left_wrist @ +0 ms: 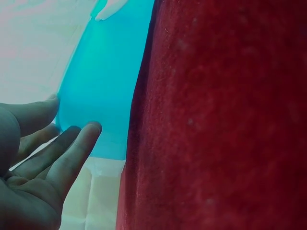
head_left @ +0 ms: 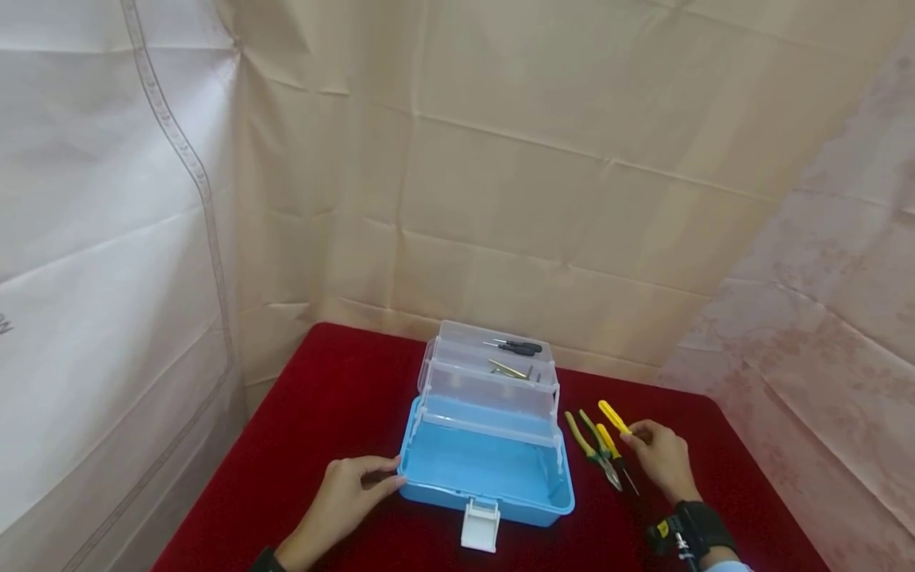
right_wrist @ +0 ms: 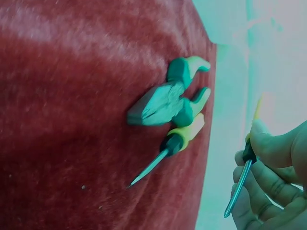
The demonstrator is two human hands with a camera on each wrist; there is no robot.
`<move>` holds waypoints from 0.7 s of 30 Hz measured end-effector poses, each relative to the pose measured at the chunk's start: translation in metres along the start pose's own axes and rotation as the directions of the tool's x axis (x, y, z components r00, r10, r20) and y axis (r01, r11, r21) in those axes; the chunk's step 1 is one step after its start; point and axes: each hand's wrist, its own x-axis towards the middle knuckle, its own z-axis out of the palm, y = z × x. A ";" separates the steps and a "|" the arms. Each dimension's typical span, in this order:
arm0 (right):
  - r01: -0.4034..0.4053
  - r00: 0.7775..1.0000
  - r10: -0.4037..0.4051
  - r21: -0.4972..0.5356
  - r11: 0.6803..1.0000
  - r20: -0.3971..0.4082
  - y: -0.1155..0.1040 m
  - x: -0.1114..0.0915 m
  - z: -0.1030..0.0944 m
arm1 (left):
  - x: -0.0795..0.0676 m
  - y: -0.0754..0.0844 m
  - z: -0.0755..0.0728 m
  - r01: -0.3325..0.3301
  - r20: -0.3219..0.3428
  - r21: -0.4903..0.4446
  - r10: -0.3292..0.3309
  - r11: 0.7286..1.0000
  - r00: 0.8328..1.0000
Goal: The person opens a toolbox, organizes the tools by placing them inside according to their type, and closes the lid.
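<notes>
My left hand point(head_left: 352, 491) holds the front left corner of an open blue toolbox point(head_left: 446, 497). In the left wrist view, the thumb lies at the box's edge and the fingertips touch its outer side. A yellow-handled screwdriver point(head_left: 611, 415) is pinched between the thumb and fingers of my right hand point(head_left: 665, 459), above the table. Its metal shaft shows a pointed tip in the right wrist view. Beside that hand lie green-handled pliers point(head_left: 599, 451) and a second yellow-handled screwdriver point(right_wrist: 147, 167), side by side on the red cloth.
Clear tiered trays point(head_left: 465, 381) stand raised at the toolbox's back, bearing small black screwdrivers point(head_left: 522, 348) and brass-coloured pieces point(head_left: 507, 369). A white latch point(head_left: 480, 526) hangs from the box front. Red cloth point(head_left: 343, 397) covers the table; draped sheets point(head_left: 500, 199) rise behind it.
</notes>
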 end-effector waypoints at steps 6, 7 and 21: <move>0.026 0.999 -0.026 0.000 1.000 -0.025 -0.014 0.002 -0.003 | 0.001 0.000 -0.001 0.006 0.006 -0.005 -0.006 1.000 1.000; 0.028 0.999 -0.028 0.001 1.000 -0.028 -0.015 0.001 -0.004 | 0.000 0.001 0.000 0.008 0.009 -0.002 -0.008 1.000 1.000; 0.072 0.997 -0.071 0.020 0.997 -0.035 -0.024 -0.006 -0.010 | -0.003 0.002 0.000 -0.016 -0.022 0.006 0.016 1.000 1.000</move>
